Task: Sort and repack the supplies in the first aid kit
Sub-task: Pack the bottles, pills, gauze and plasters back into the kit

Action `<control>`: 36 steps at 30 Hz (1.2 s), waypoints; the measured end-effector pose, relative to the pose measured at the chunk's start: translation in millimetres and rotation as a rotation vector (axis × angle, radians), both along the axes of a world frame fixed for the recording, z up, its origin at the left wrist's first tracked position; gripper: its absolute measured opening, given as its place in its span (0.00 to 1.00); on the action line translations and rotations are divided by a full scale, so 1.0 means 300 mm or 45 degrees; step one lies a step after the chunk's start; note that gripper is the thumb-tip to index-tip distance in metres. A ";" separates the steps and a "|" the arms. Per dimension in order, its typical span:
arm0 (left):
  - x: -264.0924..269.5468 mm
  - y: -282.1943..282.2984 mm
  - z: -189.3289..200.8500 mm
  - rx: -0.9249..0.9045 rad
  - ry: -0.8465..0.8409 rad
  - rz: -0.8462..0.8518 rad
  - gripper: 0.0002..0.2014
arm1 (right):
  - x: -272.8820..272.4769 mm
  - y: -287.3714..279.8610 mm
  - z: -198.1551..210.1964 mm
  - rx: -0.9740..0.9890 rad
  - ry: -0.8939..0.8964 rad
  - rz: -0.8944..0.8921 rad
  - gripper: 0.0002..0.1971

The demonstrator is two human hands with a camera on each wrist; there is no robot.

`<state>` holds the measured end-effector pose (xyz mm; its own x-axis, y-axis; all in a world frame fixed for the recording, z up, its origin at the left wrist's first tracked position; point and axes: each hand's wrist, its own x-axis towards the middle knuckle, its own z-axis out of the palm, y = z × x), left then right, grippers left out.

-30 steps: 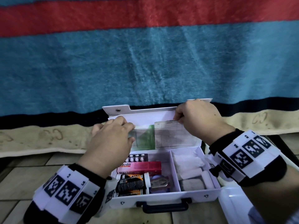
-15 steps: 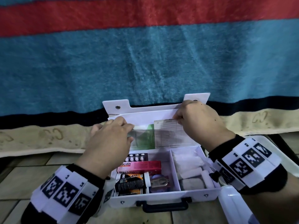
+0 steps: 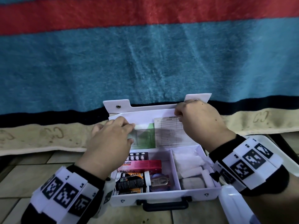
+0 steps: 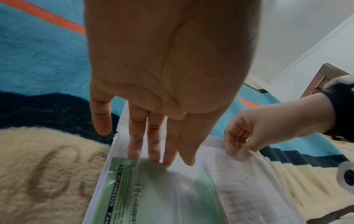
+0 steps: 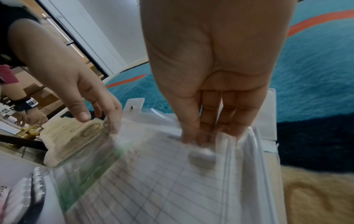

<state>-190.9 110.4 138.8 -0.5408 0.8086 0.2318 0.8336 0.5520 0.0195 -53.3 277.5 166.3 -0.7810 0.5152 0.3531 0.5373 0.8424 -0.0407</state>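
Tucking papers into the clear lid pocket [image 3: 145, 135] of the first aid kit [image 3: 161, 198], low in the frame on the floor. My left hand [image 3: 111, 141] lies flat, fingers straight inside the pocket against the green leaflet [image 4: 153, 189]; my right hand [image 3: 199, 120] pinches the pocket's top edge over the checklist sheet [image 3: 169, 133]. Next I judge both papers need seating fully down.

Left hand [image 4: 168, 72] fingers straight, tips inside clear lid pocket [image 4: 172, 189] over green card [image 4: 153, 194]. Right hand [image 4: 254, 128] pinches pocket edge above ruled sheet [image 4: 243, 189].
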 end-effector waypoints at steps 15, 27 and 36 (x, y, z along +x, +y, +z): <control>-0.008 -0.002 0.020 -0.045 -0.006 -0.009 0.23 | 0.013 0.022 0.027 -0.150 0.004 -0.055 0.08; 0.008 0.000 0.020 -0.097 0.015 -0.002 0.26 | 0.009 0.042 0.013 -0.099 -0.023 0.012 0.05; 0.021 -0.043 0.018 0.048 -0.175 -0.066 0.31 | 0.167 0.039 0.115 -0.263 0.047 0.135 0.06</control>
